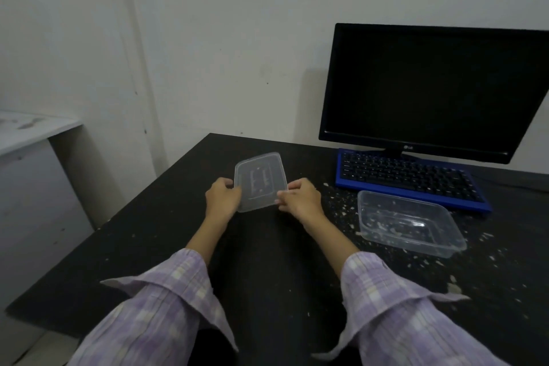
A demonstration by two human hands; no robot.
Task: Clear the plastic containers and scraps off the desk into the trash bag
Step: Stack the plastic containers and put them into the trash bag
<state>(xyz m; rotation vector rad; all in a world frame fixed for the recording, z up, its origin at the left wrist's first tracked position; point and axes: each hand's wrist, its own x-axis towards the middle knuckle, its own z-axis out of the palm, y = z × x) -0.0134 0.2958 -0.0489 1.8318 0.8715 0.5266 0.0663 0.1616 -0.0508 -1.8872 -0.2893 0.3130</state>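
Holding a clear rectangular plastic lid (261, 181) between us, our left hand (222, 197) pinched its left edge and our right hand (300, 199) its right edge, above the black desk (267, 261). A clear rectangular plastic container (410, 223) sat to the right, beside a blue-framed keyboard (410, 178), with pale scraps (341, 205) scattered around it.

Only 1 view: a wide-angle head camera looks forward and down from above and behind both forearms. It sits close over the near edge of the black desk (267, 276); past the fingers (285, 194) stand the monitor (430, 89) and wall (237, 38).
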